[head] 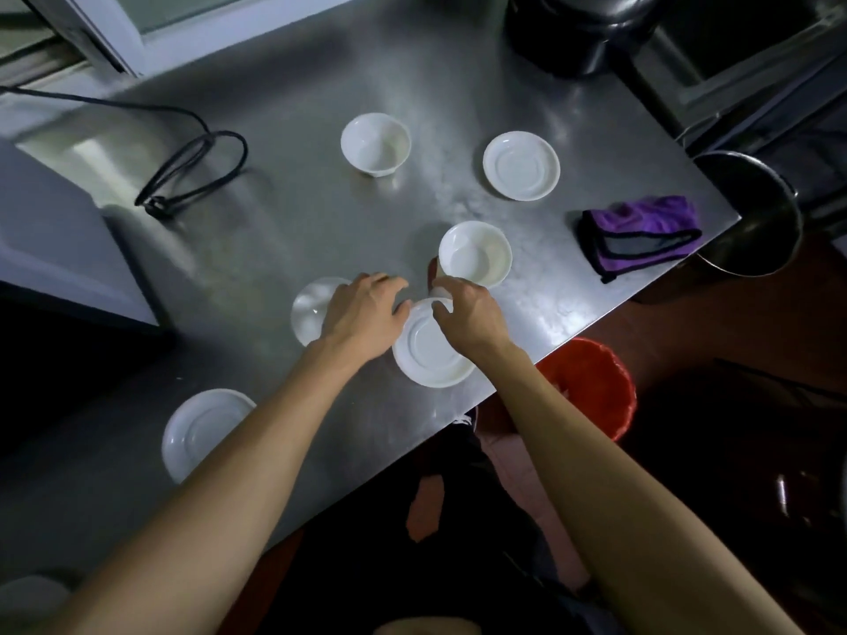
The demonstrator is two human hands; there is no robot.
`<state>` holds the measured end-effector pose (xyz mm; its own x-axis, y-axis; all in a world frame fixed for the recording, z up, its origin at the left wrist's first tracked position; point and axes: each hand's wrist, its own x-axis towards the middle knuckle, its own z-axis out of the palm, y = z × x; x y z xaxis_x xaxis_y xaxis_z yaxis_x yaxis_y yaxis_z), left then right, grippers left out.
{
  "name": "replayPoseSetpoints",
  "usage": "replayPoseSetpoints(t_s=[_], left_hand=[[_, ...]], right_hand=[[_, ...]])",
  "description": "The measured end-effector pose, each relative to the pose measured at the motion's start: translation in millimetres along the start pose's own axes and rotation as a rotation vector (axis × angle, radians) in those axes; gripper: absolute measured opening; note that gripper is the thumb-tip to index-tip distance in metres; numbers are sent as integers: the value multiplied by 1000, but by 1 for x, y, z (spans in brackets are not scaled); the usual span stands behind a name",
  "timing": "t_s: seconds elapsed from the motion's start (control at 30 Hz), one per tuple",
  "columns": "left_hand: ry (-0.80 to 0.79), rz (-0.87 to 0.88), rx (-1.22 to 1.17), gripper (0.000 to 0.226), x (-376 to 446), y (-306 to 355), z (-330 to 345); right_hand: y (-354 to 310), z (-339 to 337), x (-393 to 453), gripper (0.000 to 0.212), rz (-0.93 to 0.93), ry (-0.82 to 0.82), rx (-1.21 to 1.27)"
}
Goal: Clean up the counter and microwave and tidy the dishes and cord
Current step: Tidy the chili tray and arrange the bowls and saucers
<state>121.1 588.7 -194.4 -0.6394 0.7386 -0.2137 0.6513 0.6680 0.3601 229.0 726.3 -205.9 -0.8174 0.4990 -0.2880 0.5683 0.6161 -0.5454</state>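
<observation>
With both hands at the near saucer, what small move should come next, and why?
Probably lift the near saucer and stack it on another dish. Both the left hand and right hand have fingers at its far rim, and white saucers and bowls lie scattered singly across the counter.

Left hand point(362, 313) is covering the right part of a blurred saucer point(311, 309). Left forearm is hiding the near edge of another saucer point(201, 428). Right hand point(467, 309) is masking a small white object at its fingertips; identity unclear, grip unclear. Microwave point(59, 249) is running off the left edge. Dark appliance point(573, 34) is being cropped at the top. Metal pot point(756, 213) and red bucket point(591, 387) are sitting partly behind the counter point(298, 222) edge.
</observation>
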Motion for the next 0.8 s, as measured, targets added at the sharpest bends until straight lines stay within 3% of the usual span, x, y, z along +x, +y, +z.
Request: replayPoseSetpoints(t_s=[0.37,0.7,0.8], left_hand=[[-20,-106,49,35,28,18,11],[50,-148,92,28,29,3,12],[72,-150,102,27,26,-9,9]], right_hand=[[29,-18,43,26,-41,-72,-26],[7,13,65,12,15,-79,-89],[0,23,69,18,-3,-57,-138]])
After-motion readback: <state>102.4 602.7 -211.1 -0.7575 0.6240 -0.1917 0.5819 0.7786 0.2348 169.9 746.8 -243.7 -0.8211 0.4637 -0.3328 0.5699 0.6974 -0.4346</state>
